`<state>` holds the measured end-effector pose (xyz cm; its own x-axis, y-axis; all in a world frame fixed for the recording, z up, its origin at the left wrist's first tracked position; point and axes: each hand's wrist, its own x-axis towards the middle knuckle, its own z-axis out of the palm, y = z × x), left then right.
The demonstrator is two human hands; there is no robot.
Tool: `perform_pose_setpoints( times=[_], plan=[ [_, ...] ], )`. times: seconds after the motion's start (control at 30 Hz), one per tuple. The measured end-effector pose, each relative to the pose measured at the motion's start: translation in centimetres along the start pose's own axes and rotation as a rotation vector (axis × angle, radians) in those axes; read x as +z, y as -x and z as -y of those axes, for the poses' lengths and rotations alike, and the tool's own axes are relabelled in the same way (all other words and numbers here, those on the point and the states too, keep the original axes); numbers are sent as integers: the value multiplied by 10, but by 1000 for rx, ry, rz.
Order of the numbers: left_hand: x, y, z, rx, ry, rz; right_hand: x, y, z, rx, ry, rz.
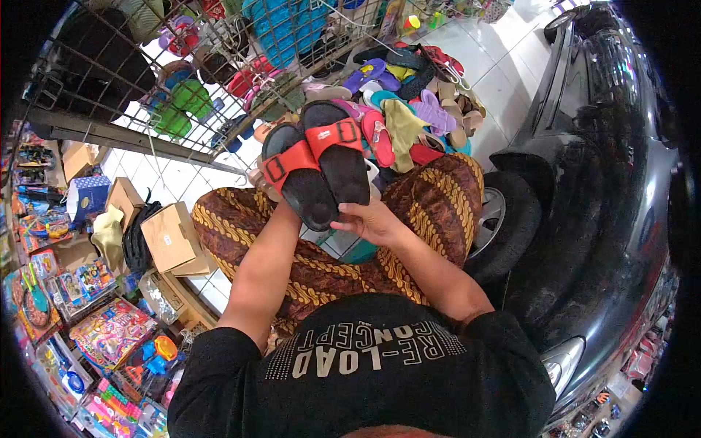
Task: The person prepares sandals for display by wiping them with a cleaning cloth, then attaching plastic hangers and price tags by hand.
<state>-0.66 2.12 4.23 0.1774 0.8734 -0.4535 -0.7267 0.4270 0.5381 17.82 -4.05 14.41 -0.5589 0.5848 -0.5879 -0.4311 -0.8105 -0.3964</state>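
A pair of black sandals with red buckled straps [337,164] is held up side by side over my lap, heels toward me. My left hand [272,191] is mostly hidden beneath the left sandal and supports the pair from that side. At the heel of the right sandal, my right hand [371,222] pinches the edge with thumb and fingers. Just beyond the sandals lies a heap of mixed footwear [409,109] in purple, pink, black and tan, with a yellowish cloth-like piece [403,131] on it.
A wire rack [139,139] hung with sandals stands at front left. Cardboard boxes [169,232] and packaged toys [113,332] lie to the left. Close on my right is a black car [584,190] with its wheel [504,219]. White tiles [489,47] cover the floor.
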Motion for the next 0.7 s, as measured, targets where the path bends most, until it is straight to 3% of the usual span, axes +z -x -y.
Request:
perform_pose_setpoints(
  times=[0.07, 0.17, 0.23, 0.3, 0.4, 0.47, 0.57, 0.7],
  plan=[
    [-1, -1, -1, -1, 14, 4, -6, -2, -1, -35, 122, 23],
    [-2, -1, -3, -11, 40, 13, -18, -2, 12, -51, 651, -39],
    [-2, -2, -5, -18, 52, 30, -41, 0, 50, 57, 1209, 39],
    [2, -2, -7, -32, 75, 51, -71, -3, 86, 248, 1085, 3],
    [8, 2, -6, -51, 109, 76, -59, -11, 125, -35, 853, -327],
    [13, 5, -2, -67, 137, 88, -68, -38, 132, -166, 801, -252],
    [17, 12, 3, -83, 177, 101, -67, -73, 118, 62, 387, -98],
    [19, 24, 4, -107, 236, 113, -66, -90, 92, 231, 303, 62]
  ],
)
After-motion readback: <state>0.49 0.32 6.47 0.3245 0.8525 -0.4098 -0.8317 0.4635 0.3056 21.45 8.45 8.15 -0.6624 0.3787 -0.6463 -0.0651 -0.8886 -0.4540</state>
